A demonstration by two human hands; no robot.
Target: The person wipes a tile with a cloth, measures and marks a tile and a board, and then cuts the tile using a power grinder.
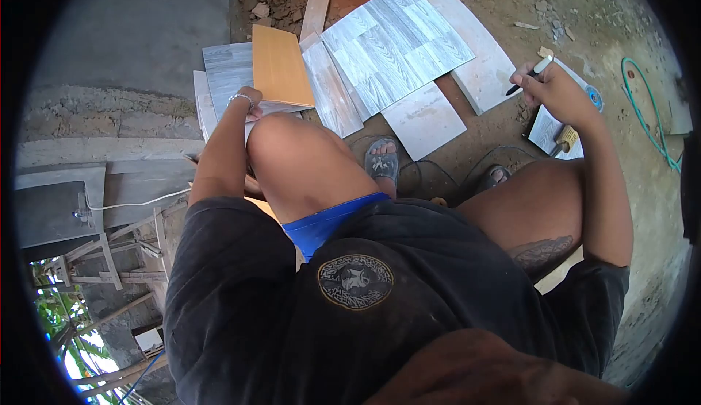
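Note:
My left hand [250, 101], with a bracelet at the wrist, is beside my raised knee, its fingers closed at the lower edge of grey wood-pattern tiles [226, 73]; what exactly they grip is hidden. An orange-brown board [281, 66] lies partly over those tiles. My right hand [531, 87] holds a marker [540, 66] with a white end up and a dark tip pointing down left. Between the hands lies a large grey wood-pattern tile [398, 47], resting over a pale slab [482, 55]. A smaller pale tile [423, 120] is below it.
At the right, a tool with a yellowish part [566, 139] rests on a tile piece [544, 129]. A green hose [642, 113] curves along the ground farther right. My sandalled foot [382, 160] is near the tiles. Wooden framing [117, 259] stands at the left.

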